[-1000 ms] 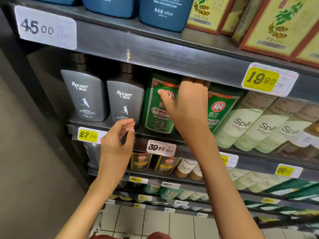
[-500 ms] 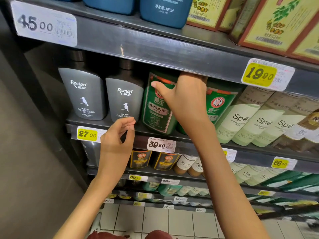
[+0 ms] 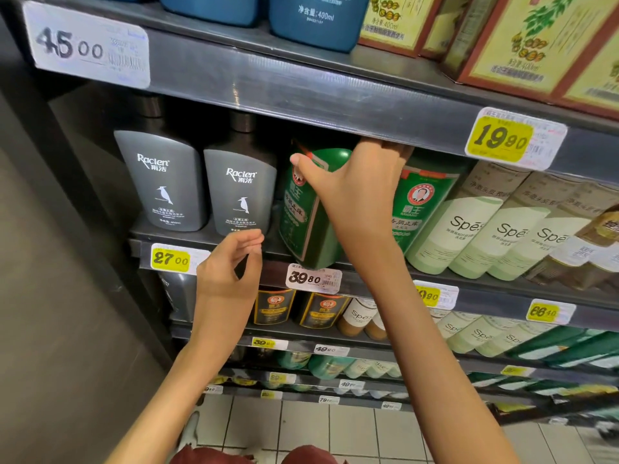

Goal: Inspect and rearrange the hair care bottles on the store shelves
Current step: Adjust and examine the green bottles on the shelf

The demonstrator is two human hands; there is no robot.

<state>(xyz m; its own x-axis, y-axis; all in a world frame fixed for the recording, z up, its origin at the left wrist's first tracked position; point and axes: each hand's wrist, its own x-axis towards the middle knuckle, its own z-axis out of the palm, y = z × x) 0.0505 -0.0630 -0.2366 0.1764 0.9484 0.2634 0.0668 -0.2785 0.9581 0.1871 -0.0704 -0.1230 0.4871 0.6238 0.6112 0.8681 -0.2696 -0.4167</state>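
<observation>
Gripping the tilted green bottle (image 3: 301, 226) by its top with your right hand (image 3: 355, 192), at three o'clock of the grey bottles (image 3: 164, 182), you are seemingly just starting the rearranging, your left hand (image 3: 227, 272) hovering empty, fingers loosely curled, at seven o'clock.

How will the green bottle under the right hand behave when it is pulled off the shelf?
The green bottle looks rigid plastic, so it probably keeps its shape. It leans, with its base at the shelf edge, so it may tip forward. The right hand grips only its glossy top, which might slip.
</observation>
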